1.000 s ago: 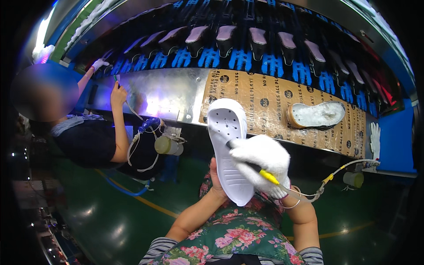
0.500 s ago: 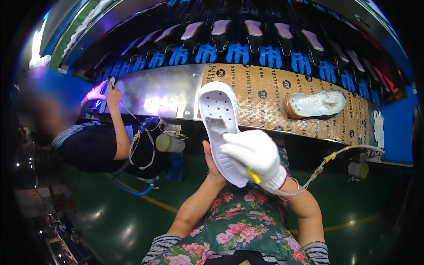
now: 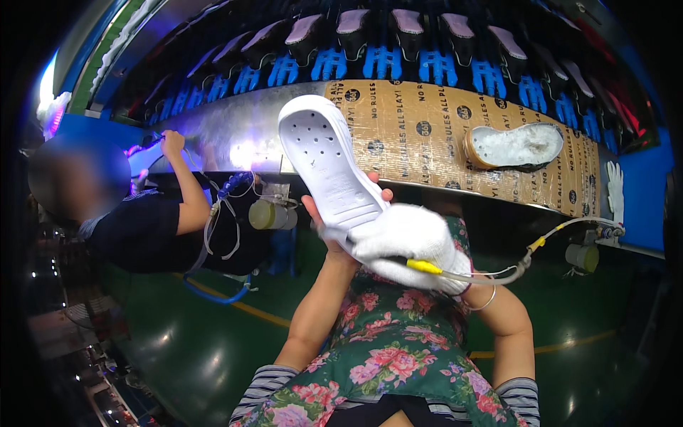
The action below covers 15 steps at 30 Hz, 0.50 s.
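A white shoe sole (image 3: 331,167), its toe end dotted with small holes and its rim raised, is tilted up in front of me. From beneath, my bare left hand (image 3: 334,235) grips it, fingertips showing on both sides. My right hand (image 3: 409,245), in a white knit glove, is closed on a brush (image 3: 334,233) with a hose. Its tip, blurred by motion, is at the sole's heel end on the left edge; the glove hides most of the handle. From a yellow connector (image 3: 425,267) by the glove, the hose (image 3: 498,280) runs off to the right.
On the cardboard-covered bench (image 3: 398,114) lies another sole (image 3: 517,146), whitish inside. Behind it hang several shoe lasts (image 3: 352,25) above blue clamps (image 3: 383,64). A co-worker's arm (image 3: 188,188) is at left. Cups hang below the bench, and a white glove (image 3: 615,192) hangs at right.
The brush has moved from the middle of the sole toward its heel end. The sole has shifted up and left, tilting further left. My left fingertips now show along its right edge.
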Tool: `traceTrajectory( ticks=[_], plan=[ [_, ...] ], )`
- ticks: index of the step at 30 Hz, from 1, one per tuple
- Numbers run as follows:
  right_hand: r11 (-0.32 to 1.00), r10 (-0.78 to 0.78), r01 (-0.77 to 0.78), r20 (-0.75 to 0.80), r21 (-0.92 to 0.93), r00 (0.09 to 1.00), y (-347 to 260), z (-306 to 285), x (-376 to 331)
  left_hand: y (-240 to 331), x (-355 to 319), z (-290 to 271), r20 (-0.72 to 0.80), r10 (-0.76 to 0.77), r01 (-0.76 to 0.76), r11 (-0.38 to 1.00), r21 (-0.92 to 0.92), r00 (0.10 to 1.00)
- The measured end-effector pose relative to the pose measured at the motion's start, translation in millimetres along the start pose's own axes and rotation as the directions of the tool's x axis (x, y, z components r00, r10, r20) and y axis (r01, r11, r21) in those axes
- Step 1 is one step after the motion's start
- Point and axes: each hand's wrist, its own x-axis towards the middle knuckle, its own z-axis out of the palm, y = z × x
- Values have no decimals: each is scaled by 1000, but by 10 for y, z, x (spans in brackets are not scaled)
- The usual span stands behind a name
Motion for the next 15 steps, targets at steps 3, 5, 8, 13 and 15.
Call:
traceTrajectory(
  ticks=[3,5,8,13,15],
  plan=[
    [978,-76,69,-27,-197,997,84,96,-24,-26,82,59,88,-2,7,999,-51,996],
    [995,-24,32,78,-98,997,-6,92,-32,20,92,113,104,-107,118,987,-108,989],
    [998,-37,29,148,58,988,-51,26,-56,167,97,-24,130,-186,198,976,-87,974],
    [995,11,-1,93,-104,996,34,26,-105,135,223,64,127,-181,193,978,-85,975],
    [1000,6,-6,161,-3,987,46,113,-268,215,269,41,133,-261,272,960,-65,956]
  ],
)
